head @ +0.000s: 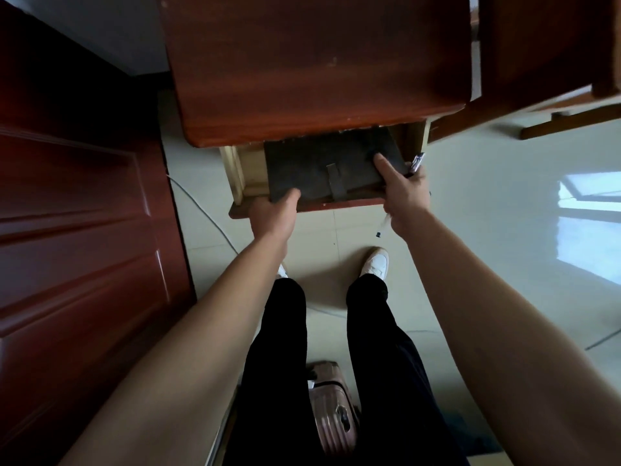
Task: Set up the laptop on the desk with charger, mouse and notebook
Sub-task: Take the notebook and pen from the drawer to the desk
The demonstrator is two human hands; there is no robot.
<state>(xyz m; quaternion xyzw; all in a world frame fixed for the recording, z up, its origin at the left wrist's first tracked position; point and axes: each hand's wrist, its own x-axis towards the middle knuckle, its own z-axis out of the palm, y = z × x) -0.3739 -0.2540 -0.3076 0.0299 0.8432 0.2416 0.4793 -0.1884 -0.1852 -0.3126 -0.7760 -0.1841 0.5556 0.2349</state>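
A dark grey sleeve-like case [322, 164] with a strap on its near edge lies in the pulled-out drawer [242, 169] under the reddish wooden desk [312, 62]. My left hand [274, 213] grips the case's near left corner, thumb on top. On the right side, my right hand [401, 186] holds the case with the thumb pressed on its top and the fingers underneath. A small shiny object [417, 162] pokes out past my right fingers. No laptop, mouse, charger or notebook shows in the open.
A dark red door [74, 203] stands to the left. A white cable [205, 213] runs along the pale tiled floor. A pink suitcase [331, 408] stands behind my legs. A wooden chair [551, 45] is at the upper right.
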